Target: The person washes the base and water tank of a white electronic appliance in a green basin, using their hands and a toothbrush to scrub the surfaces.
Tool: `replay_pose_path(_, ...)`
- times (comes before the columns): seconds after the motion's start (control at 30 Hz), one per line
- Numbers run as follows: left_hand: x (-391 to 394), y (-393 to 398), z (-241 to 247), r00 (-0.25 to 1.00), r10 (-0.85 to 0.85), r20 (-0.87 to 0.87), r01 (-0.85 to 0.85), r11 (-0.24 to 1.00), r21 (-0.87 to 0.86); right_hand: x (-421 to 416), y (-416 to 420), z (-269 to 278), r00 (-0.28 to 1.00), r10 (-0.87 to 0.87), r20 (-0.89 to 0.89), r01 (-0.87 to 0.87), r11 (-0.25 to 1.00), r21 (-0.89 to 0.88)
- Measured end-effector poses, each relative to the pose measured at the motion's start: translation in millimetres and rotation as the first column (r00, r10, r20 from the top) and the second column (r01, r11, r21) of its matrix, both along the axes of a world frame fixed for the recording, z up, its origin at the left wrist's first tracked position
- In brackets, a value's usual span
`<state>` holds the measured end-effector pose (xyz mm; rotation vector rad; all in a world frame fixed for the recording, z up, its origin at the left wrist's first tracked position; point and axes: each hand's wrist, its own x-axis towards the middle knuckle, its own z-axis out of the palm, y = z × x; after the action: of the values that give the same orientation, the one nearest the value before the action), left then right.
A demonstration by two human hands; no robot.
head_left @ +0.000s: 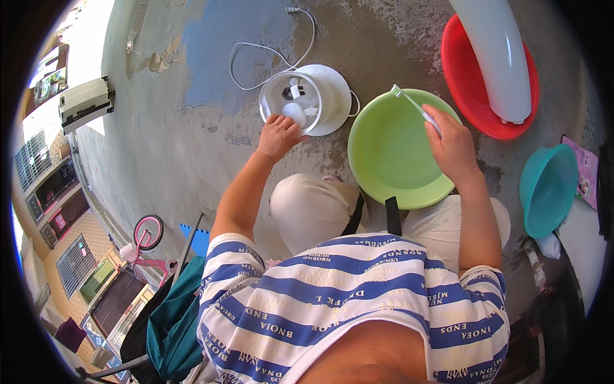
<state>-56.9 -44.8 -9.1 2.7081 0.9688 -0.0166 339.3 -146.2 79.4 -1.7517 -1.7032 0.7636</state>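
Note:
My left hand point(282, 137) grips the near rim of a white round plastic appliance base point(331, 96), which lies tipped so its open inside faces left. White and dark fittings show inside it. A white power cord point(268, 47) with a plug runs behind it on the floor. My right hand point(451, 141) holds a white toothbrush point(416, 105) by its handle, bristle end up and to the left, over a light green plastic basin point(395, 149). That basin stands before my knees and seems to hold shallow water.
A red basin point(463, 79) at the back right holds a long white curved plastic housing point(503, 62). A teal basin point(549, 192) and a pink packet point(583, 168) lie at the right. At the left are a pink bicycle point(148, 261) and a teal cloth point(175, 326).

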Motion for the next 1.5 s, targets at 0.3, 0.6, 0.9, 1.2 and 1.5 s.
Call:
replay_pose_path(0.3, -45, 102, 43, 0.523, 0.743, 0.419, -0.737, 0.640, -0.215, 11, -6, 3, 0.997, -0.061, 0.053, 0.060, 0.998, 0.014)
replay_pose_path(0.6, -81, 110, 70, -0.488, 0.830, 0.270, -0.178, 0.208, -0.962, 14, -6, 7, 0.993, -0.114, 0.038, 0.115, 0.993, -0.015)
replay_pose_path(0.9, -92, 79, 60, -0.571, 0.805, 0.161, 0.070, 0.243, -0.968, 11, -4, 12, 0.997, -0.069, 0.036, 0.072, 0.994, -0.083)
replay_pose_path(1.2, -75, 81, 46, -0.592, 0.782, 0.197, 0.276, 0.426, -0.861, 12, -15, 3, 0.985, 0.119, 0.125, -0.077, 0.951, -0.299)
replay_pose_path(1.5, -4, 68, 46, -0.656, 0.731, 0.189, 0.302, 0.483, -0.822, -1, -27, -19, 0.912, 0.371, 0.174, -0.264, 0.857, -0.443)
